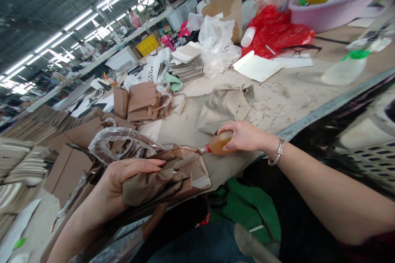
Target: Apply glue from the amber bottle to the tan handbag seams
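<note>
Long factory hall, strip lights running overhead, other people small and far off along the benches. My workbench (286,94) is pale and scuffed, crowded toward the back so its near edge stays free for work. At the far right a lilac basin (333,8) holds odd bits, with a red bag (277,33) bunched beside it and a cardboard box (226,8) behind. Stacks of flat cut pieces (187,63) wait in the middle, and at my left more tan panels (37,123) lie fanned out within reach. A finished tan bag (142,102) stands just beyond my work, and a rumpled cloth (224,107) lies on the bench above my right hand.

My left hand (123,176) is closed around a tan bag (173,176), fingers wrapped over a wad of cloth pressed on top, so the bag stays tipped on its side at the bench edge with one seam turned toward my other hand. Clear plastic wrap (120,141) arches over its handle, probably to keep it clean.

My right hand (243,135) is curled tight around a small amber bottle (219,143), held level so its red nozzle (203,150) points at the bag's corner, touching or just short of it; I cannot tell which. A bracelet (278,152) sits on that wrist.
</note>
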A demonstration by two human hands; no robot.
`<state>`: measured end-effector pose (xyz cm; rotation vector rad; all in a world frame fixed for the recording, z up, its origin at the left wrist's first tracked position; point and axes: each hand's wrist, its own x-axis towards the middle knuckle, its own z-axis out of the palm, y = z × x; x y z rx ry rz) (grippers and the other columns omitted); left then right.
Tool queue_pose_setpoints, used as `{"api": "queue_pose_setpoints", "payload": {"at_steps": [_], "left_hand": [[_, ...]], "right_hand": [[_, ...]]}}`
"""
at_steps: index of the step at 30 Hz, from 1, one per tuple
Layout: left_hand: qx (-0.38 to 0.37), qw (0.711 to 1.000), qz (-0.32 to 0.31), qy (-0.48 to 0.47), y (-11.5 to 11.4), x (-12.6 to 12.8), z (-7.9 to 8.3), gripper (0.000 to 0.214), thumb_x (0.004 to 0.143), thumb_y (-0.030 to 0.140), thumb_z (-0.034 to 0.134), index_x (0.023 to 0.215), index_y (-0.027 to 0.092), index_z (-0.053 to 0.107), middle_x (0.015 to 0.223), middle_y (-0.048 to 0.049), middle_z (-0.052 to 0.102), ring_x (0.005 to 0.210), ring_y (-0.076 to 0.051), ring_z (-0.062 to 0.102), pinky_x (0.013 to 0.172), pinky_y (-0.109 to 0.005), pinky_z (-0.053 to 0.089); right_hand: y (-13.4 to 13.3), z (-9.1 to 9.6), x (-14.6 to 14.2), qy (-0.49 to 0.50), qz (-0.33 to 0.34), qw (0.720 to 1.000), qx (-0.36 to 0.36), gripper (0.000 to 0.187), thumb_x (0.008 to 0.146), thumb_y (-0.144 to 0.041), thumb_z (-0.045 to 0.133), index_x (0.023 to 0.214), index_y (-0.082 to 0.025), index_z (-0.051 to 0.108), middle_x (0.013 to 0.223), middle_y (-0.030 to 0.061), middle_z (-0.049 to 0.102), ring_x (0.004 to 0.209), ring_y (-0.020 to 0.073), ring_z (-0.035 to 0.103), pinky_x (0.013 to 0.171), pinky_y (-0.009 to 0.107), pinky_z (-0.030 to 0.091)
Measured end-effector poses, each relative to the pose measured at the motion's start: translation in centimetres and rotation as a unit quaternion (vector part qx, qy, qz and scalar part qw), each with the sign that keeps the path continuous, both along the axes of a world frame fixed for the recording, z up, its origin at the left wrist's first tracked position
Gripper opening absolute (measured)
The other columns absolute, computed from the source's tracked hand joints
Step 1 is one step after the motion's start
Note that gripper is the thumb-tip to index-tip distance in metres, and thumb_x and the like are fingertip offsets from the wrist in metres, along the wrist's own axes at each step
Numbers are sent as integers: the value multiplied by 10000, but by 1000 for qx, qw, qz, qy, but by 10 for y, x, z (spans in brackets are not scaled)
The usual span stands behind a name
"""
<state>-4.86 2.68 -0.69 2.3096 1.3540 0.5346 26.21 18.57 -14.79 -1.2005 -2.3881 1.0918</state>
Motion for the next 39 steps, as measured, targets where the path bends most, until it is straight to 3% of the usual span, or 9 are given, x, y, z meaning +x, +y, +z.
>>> {"api": "queue_pose_setpoints", "payload": {"at_steps": [5,11,17,20,23,27,32,36,39], "left_hand": [[-10,1000,2,-2,-1,-4,-3,327,816,194,703,1118,319,720,1101,-35,798,988,-196,765,845,-198,581],[-20,1000,4,2,-4,-9,-7,424,808,199,727,1190,378,689,1165,-2,781,1006,-182,757,864,-200,570],[-29,999,31,-22,-7,-8,-10,373,816,198,718,1149,365,719,1155,-7,781,1016,-198,752,855,-226,567],[-22,999,31,-18,-8,-8,-11,371,817,203,725,1156,352,720,1143,-10,784,1039,-193,745,877,-210,554],[-14,998,61,-26,-10,-8,-13,340,815,218,736,1126,356,728,1134,5,784,1043,-181,739,889,-207,544],[-23,998,52,-18,-10,-6,-14,318,843,257,711,1153,331,722,1161,-3,777,1056,-172,732,901,-202,536],[-12,999,40,-9,-8,-5,-10,298,849,264,699,1135,347,713,1165,27,772,1046,-146,732,902,-172,526],[-21,1000,15,12,-8,-8,-11,366,832,213,700,1177,336,692,1183,16,768,1054,-151,733,900,-169,530],[-19,999,31,2,-8,-7,-11,337,845,223,697,1162,338,704,1174,16,770,1058,-154,731,915,-179,526]], "right_hand": [[-2,6,3,-6,46,999,-12,461,615,-255,830,1068,-226,751,1067,19,731,907,222,672,768,287,515],[-2,2,1,10,-5,1000,-13,429,643,-268,816,1064,-226,743,1002,5,736,889,216,669,773,292,508],[-4,8,6,4,56,998,-2,434,624,-254,835,1048,-219,748,1053,22,725,908,218,664,781,296,511],[-6,8,7,32,43,999,-2,433,628,-248,832,1051,-220,744,1058,12,727,915,210,664,792,290,511],[-7,3,2,35,17,999,31,420,636,-253,823,1048,-220,743,1043,13,734,934,219,665,840,304,506],[-8,0,-3,25,24,997,74,388,663,-236,793,1047,-201,744,1028,36,732,937,227,662,860,316,500],[-9,6,1,10,58,995,78,368,639,-242,802,999,-195,748,1022,47,726,919,230,659,813,309,499],[-8,7,4,20,33,997,71,393,643,-257,808,1029,-214,742,1032,31,731,920,225,661,825,306,495],[-7,5,3,18,33,995,96,373,662,-232,784,1031,-206,743,1023,38,731,935,229,659,841,312,491]]}}
